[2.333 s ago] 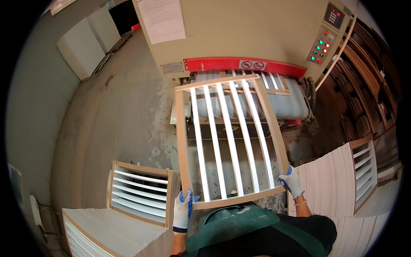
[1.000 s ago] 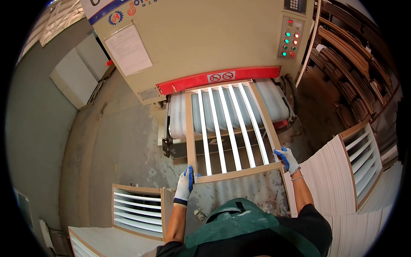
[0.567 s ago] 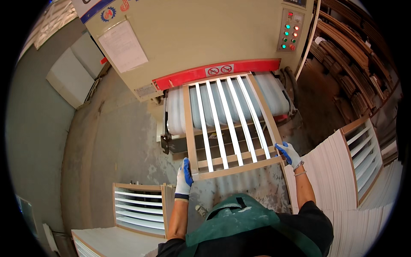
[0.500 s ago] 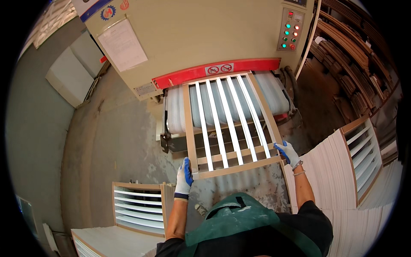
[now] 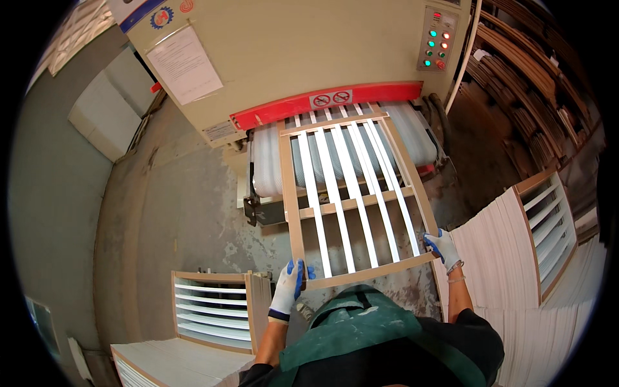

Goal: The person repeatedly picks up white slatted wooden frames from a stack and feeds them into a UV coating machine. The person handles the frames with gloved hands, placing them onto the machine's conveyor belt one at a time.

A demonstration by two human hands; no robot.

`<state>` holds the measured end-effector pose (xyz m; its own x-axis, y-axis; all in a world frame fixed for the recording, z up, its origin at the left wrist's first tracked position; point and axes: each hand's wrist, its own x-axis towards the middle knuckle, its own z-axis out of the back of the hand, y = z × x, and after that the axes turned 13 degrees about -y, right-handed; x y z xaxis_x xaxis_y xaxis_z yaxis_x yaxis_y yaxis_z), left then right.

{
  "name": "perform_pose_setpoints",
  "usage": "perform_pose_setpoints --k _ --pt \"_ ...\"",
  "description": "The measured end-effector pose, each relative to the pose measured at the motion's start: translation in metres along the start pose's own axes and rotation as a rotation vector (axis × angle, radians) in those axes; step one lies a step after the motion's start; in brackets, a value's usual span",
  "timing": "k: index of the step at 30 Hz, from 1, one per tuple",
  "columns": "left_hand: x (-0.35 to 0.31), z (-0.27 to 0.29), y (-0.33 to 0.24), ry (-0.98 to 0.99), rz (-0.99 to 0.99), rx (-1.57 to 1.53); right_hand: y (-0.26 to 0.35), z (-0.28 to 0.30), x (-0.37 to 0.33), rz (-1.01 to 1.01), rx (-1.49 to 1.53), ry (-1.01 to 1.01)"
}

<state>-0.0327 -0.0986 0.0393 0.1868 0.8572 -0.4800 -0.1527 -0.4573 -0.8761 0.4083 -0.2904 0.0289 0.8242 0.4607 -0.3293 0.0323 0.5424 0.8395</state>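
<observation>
A slatted panel with a tan wooden border [image 5: 294, 219] and white slats is held tilted in front of me, its near edge close to my apron. My left hand [image 5: 287, 289], in a white glove with blue coating, grips its near left corner. Around the near right corner is my right hand [image 5: 443, 248], gloved the same way. Beneath it a second slatted panel [image 5: 354, 204] lies on the conveyor belt [image 5: 267, 158], its far end under the red guard bar [image 5: 271, 116]. The held panel's far edge overlaps this lower panel; whether they touch I cannot tell.
A beige machine [image 5: 322, 51] stands ahead, with a lit control panel [image 5: 437, 42] at right. Stacked slatted panels [image 5: 213, 313] sit at lower left, and a taller stack [image 5: 490, 264] rises at right. Wooden strips [image 5: 516, 71] fill racks at far right.
The upper panel has come toward me, both hands drawing back with it. The lower panel has moved farther under the red guard and now shows past the upper one's far edge.
</observation>
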Motion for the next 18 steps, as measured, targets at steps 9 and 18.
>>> perform_pose_setpoints --k 9,18 --pt "-0.043 0.001 0.005 0.019 0.011 0.11 -0.023 0.029 -0.033 -0.074 -0.007 -0.028" --pt "-0.075 -0.011 -0.006 0.019 -0.006 0.188 -0.028 0.043 -0.053 -0.054 -0.013 -0.083"
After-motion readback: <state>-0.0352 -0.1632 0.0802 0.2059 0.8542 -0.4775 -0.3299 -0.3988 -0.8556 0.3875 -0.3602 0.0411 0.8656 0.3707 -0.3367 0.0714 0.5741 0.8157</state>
